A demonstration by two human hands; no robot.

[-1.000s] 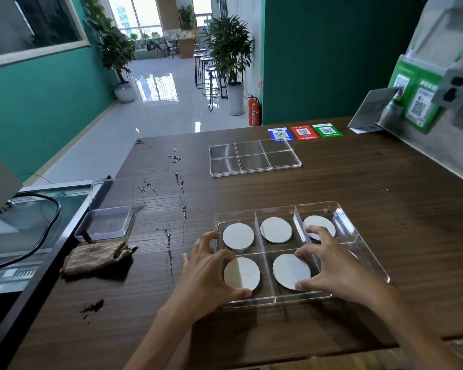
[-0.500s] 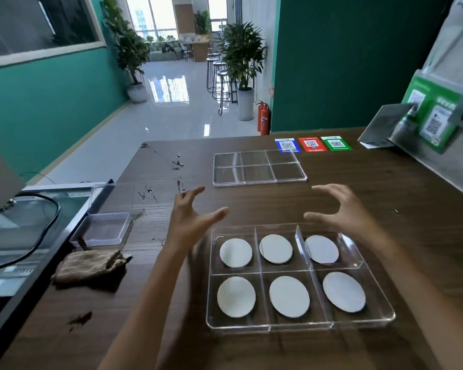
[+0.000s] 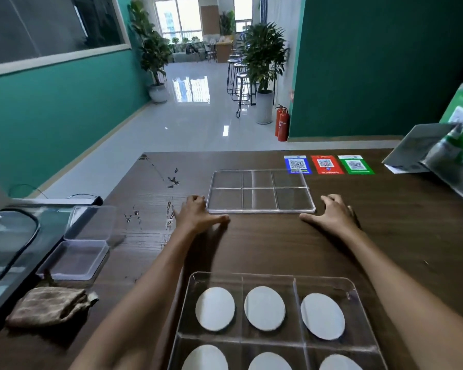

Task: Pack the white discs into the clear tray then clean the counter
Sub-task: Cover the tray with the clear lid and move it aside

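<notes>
Packing looks done — six discs (image 3: 215,308) fill the near tray (image 3: 354,292). Left hand (image 3: 195,214) and right hand (image 3: 332,213), spread and holding nothing, flank the lid (image 3: 259,192). Spills (image 3: 171,180) and cloth (image 3: 48,305) untouched — cleaning remains.

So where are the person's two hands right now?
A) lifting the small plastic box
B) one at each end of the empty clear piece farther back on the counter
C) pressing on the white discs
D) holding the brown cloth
B: the left hand and right hand sit at the left and right ends of the empty clear lid, away from the white discs in the near tray.
</notes>
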